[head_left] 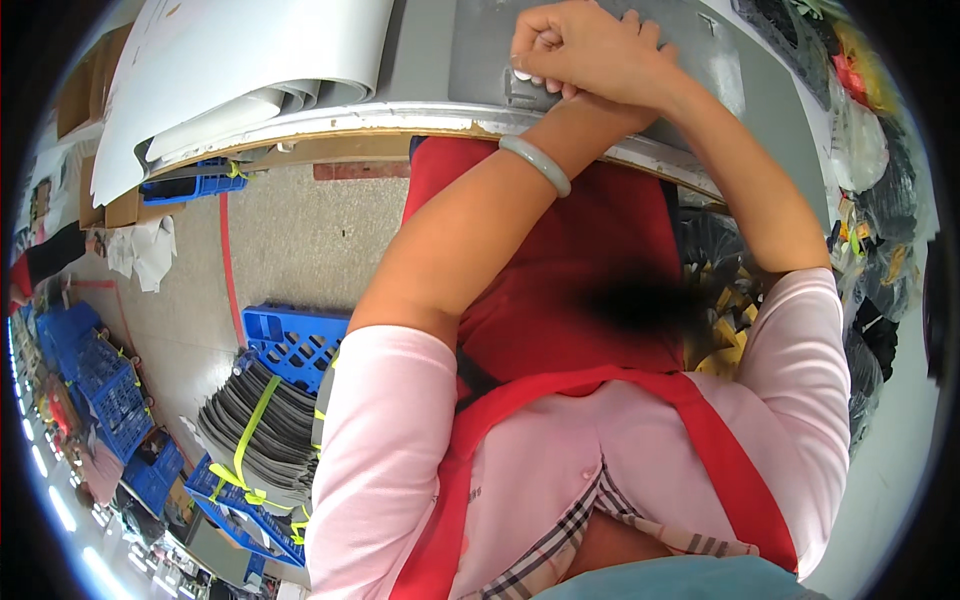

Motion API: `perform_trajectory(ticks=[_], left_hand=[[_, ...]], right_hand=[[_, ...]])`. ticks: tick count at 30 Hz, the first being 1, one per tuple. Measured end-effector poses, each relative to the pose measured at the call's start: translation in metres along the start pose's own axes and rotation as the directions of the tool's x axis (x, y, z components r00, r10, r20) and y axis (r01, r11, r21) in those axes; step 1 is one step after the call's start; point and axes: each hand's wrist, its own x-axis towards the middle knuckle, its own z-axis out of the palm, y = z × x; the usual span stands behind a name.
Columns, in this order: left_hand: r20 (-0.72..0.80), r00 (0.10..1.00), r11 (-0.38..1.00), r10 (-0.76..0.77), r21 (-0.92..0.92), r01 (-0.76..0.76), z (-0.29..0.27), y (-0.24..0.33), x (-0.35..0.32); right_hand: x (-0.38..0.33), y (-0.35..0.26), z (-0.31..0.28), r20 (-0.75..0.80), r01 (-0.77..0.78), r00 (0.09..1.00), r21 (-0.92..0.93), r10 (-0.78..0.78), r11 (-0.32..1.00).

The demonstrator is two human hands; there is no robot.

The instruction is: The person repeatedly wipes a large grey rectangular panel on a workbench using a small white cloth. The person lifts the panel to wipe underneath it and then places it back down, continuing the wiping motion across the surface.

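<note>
Both my hands meet at the far edge of a worktable (pixel 400 118), resting on a grey sheet (pixel 480 50). My right hand (pixel 590 50) lies on top, fingers curled into a loose fist. My left hand (pixel 590 108) is mostly hidden beneath it; only its heel and wrist show. A pale green bangle (pixel 535 163) sits on my left forearm. A small white spot shows at the curled fingertips; I cannot tell whether it is a nail or an object. I wear a red apron (pixel 560 300) over a pink top.
Large white sheets (pixel 250 60) curl over the table's left part. On the floor at left stand blue plastic crates (pixel 290 340) and a bundle of grey pieces (pixel 260 430) tied with yellow straps. Dark piled material (pixel 880 200) lies at the right.
</note>
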Motion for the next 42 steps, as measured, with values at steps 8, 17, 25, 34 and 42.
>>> perform_trajectory(ticks=[8,17,25,34,42], left_hand=[[-0.014,1.0,1.0,0.014,-0.012,-0.015,0.003,0.0,-0.001],[-0.036,0.999,1.0,-0.008,-0.013,0.007,0.007,-0.011,-0.002],[-0.023,1.0,0.999,0.01,-0.034,-0.011,0.006,-0.008,0.0],[-0.063,0.998,0.999,0.02,-0.03,-0.022,0.017,-0.007,0.005],[-0.037,0.999,0.999,0.031,0.03,-0.03,0.004,-0.002,0.003]], right_hand=[[0.01,0.031,0.073,-0.498,-0.219,0.867,-0.353,0.016,0.91],[-0.023,-0.003,0.0,-0.115,0.186,0.97,-0.226,-0.216,0.956],[-0.03,-0.013,0.006,-0.234,0.165,0.94,-0.332,-0.25,0.929],[-0.002,0.051,-0.023,-0.104,0.315,0.944,0.566,-0.313,0.762],[0.018,0.308,0.012,-0.43,-0.015,0.873,0.447,0.23,0.894]])
